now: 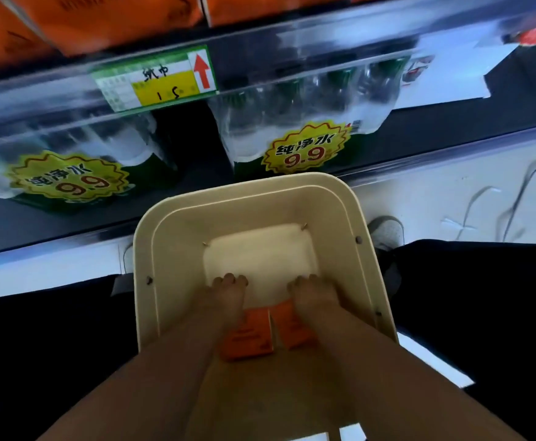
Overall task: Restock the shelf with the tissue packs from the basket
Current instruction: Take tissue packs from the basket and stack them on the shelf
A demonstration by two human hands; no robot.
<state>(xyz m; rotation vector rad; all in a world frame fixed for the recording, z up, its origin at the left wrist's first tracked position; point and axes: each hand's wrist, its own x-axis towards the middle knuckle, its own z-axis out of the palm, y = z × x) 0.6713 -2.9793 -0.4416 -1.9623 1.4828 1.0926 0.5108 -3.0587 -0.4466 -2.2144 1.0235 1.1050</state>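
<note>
Reaching down into the cream square plastic basket [171, 237], both hands are at work. The left hand [228, 292] curls its fingers over the far edge of a small orange tissue pack [247, 340]; the right hand [308, 292] does the same on a second orange pack [295, 329] just beside it. Both packs lie by the near wall, with open pale floor ahead of the fingertips. The glossy shelf [323, 33] runs overhead.

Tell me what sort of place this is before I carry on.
Most likely a shop aisle, probably a supermarket: a shelf-edge price tag with a red arrow, shrink-wrapped water bottle packs bearing 9.9 price stickers, and a basket holding orange tissue packs.
</note>
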